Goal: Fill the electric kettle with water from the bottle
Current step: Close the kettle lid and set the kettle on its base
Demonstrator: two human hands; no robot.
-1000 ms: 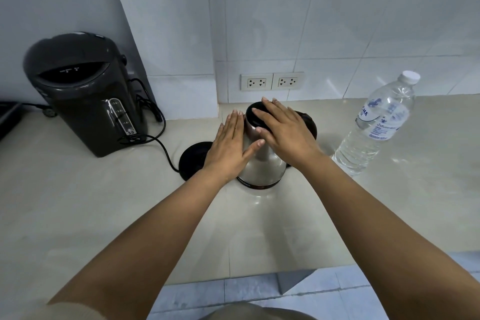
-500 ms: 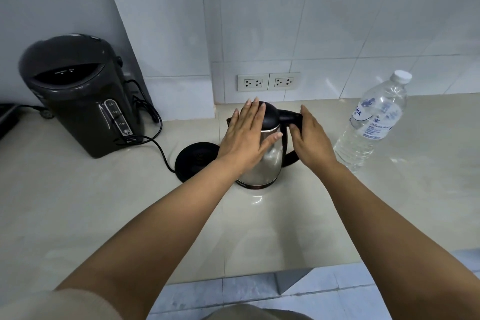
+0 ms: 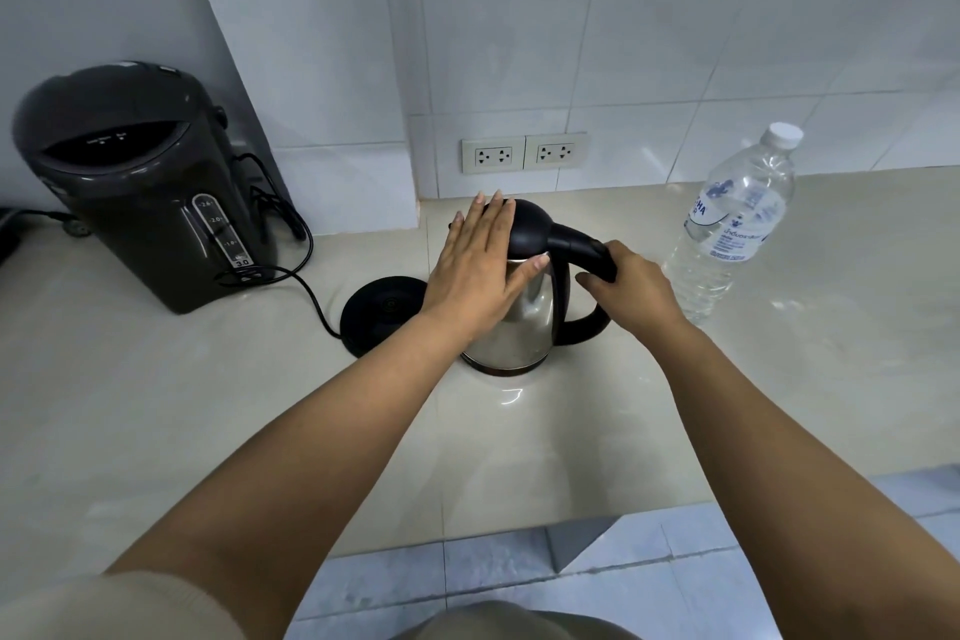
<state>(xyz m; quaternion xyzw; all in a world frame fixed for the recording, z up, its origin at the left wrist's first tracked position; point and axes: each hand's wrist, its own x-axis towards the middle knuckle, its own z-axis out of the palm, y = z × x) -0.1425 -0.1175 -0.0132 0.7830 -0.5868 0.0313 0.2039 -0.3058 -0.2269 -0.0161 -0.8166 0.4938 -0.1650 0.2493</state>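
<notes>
A steel electric kettle (image 3: 524, 322) with a black lid and black handle stands on the pale counter, its lid down. My left hand (image 3: 480, 270) lies flat against the kettle's left side, fingers spread up to the lid. My right hand (image 3: 631, 288) is wrapped around the top of the black handle on the right. To the right stands a clear plastic water bottle (image 3: 732, 229) with a white cap on, upright, a short gap from my right hand. The kettle's round black base (image 3: 382, 312) lies just left of the kettle, partly behind my left wrist.
A large dark hot-water dispenser (image 3: 135, 182) stands at the back left with its cord (image 3: 306, 286) running to the black base. Two wall sockets (image 3: 524, 153) sit behind the kettle. The counter's front edge (image 3: 519, 535) runs below my forearms.
My right hand has come off the lid, moved right and closed on the handle. My left hand has slid up the kettle's side towards the lid. The kettle has stayed in place.
</notes>
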